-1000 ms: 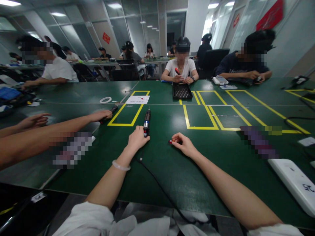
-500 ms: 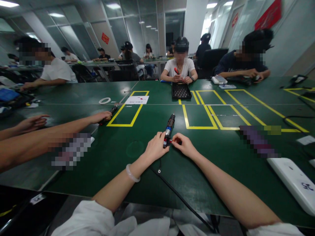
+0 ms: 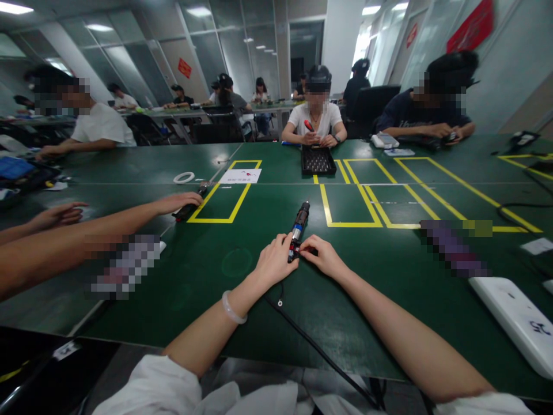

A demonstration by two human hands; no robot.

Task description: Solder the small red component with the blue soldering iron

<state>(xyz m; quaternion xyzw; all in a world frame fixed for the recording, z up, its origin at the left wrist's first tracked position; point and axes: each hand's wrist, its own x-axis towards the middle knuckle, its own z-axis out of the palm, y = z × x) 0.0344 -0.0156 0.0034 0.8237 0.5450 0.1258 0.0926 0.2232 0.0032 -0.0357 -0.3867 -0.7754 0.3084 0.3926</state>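
Note:
At mid-table lies a slim, dark power tool (image 3: 298, 230) with a blue and silver section and a thin tip that points away from me. My left hand (image 3: 275, 257) grips its near end from the left, fingers over it. From the right, my right hand (image 3: 320, 254) pinches at a small red and black part on that same end. What sits between those fingertips is too small to make out. A black cord (image 3: 311, 344) runs from under my left hand to the table's near edge, with a small metal ring (image 3: 280, 303) beside it.
To the left, a co-worker's hand (image 3: 177, 203) rests on another dark tool. Across the table, a person holds a red-handled tool (image 3: 308, 125) behind a black parts tray (image 3: 318, 161). A white power bank (image 3: 514, 323) lies at right. Yellow tape (image 3: 352, 224) marks the green tabletop.
My right fingertips have moved slightly left, closer against the tool's near end. The tool has tilted a little to the right. At left, the co-worker's hand has shifted a little on the other tool.

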